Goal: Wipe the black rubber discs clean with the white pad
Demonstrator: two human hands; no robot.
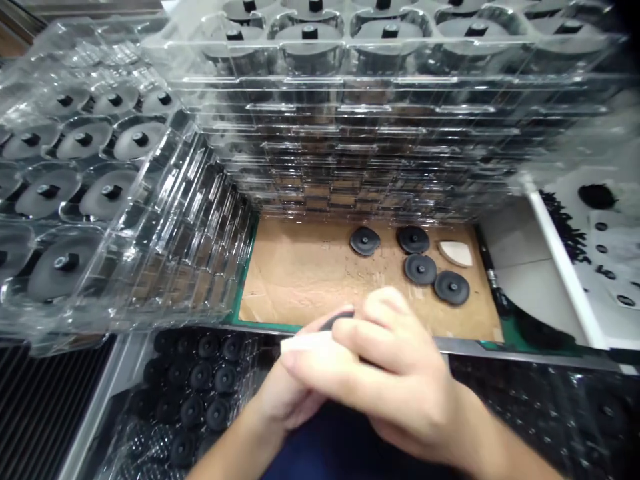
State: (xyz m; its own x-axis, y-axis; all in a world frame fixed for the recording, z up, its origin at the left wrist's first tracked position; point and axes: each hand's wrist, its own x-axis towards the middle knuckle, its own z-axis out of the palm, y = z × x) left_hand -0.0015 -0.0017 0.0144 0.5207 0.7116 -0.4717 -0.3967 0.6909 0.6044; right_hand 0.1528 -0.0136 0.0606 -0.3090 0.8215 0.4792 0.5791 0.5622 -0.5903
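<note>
Behind the right fingers (367,339), a dark piece (338,319) is mostly hidden.

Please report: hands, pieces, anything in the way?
Left hand, right hand closed around white piece and mostly hidden dark piece. Four black discs on cardboard. Tray stacks left and beyond.

- Left forearm (240,443) slanted in from the left, its bare hand, the left hand (293,397), cupped and partly hidden under the other.
- Right hand (400,373) lapped over it, fingers curled, thumb (330,370) stretched leftward.
- Both hands met above the desk's (470,346) front edge.
</note>
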